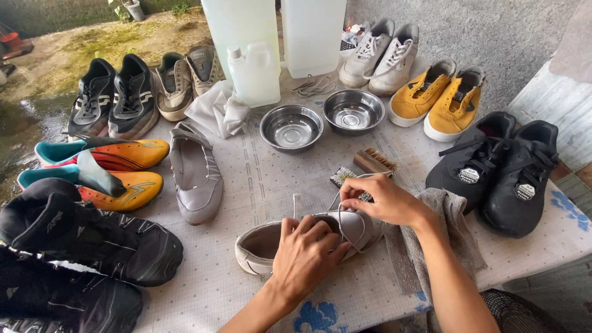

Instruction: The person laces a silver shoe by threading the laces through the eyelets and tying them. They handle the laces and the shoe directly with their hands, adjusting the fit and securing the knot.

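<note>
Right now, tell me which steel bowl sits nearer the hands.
The left bowl, beside the white cloth; the other bowl lies farther back, by the yellow shoes.

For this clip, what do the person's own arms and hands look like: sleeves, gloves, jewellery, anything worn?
Both arms enter from the bottom edge and are bare up to where the frame cuts them off, so no sleeve shows. The left hand and the right hand are bare too: no gloves, and no watch, bracelet or ring can be seen. Fingernails look short and unpainted, as far as the view shows.
</note>
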